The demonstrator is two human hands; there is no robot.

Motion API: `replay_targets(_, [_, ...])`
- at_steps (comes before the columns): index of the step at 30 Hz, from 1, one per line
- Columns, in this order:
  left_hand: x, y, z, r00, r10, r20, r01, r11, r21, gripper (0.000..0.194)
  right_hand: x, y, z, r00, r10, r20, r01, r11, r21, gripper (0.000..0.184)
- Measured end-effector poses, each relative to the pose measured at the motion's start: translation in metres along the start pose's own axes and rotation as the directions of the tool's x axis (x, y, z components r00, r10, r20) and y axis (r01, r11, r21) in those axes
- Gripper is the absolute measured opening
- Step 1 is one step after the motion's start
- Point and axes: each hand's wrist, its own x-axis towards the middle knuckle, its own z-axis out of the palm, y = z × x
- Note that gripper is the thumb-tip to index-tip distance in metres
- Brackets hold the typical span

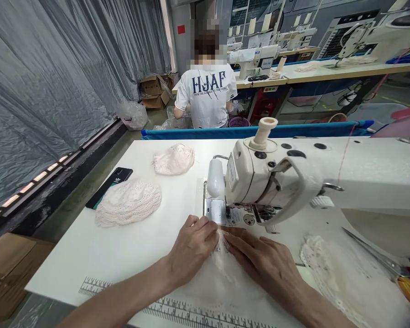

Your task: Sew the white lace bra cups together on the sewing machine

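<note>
Sheer white cloth (225, 275), softly creased, matt; white tabletop (116, 255), smooth, faintly glossy; white sewing machine (369, 166), glossy casing; rectangular silver metal plate (214, 211), polished; brown cardboard box (8, 255), matt; grey curtain (71, 59), crinkled, dully shiny.

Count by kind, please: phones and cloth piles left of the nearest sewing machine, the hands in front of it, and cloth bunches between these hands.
Phone: 1
Front cloth pile and back cloth pile: 2
Left hand and right hand: 2
Cloth bunch between them: 1
Total: 6
</note>
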Motion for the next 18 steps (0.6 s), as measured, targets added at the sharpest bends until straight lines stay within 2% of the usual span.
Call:
replay_targets(4, [0.000,0.000,0.000,0.999,0.019,0.032,-0.019,1.000,-0.009,0.022,0.003,-0.001,-0.009,0.992,-0.063,-0.105,0.058,0.997,-0.053,0.030])
replay_targets(7, [-0.001,0.000,0.000,0.997,0.038,0.064,-0.036,0.999,-0.032,0.023,0.002,-0.001,-0.010,0.973,-0.195,-0.121,0.197,0.980,0.008,0.030])
replay_targets(9, [-0.001,0.000,0.000,0.996,0.039,0.075,-0.035,0.998,-0.042,0.025,0.000,0.000,-0.007,0.964,-0.241,-0.107,0.248,0.967,0.052,0.030])
replay_targets(14, [0.001,0.001,0.006,0.995,0.009,0.099,-0.003,0.998,-0.056,0.013,-0.004,0.005,-0.003,0.974,-0.194,-0.119,0.196,0.981,0.007,0.028])
replay_targets(18, [0.014,-0.001,0.009,0.988,0.018,0.154,-0.012,0.999,-0.041,0.015,0.000,0.009,-0.006,0.982,-0.147,-0.116,0.146,0.989,-0.018,0.026])
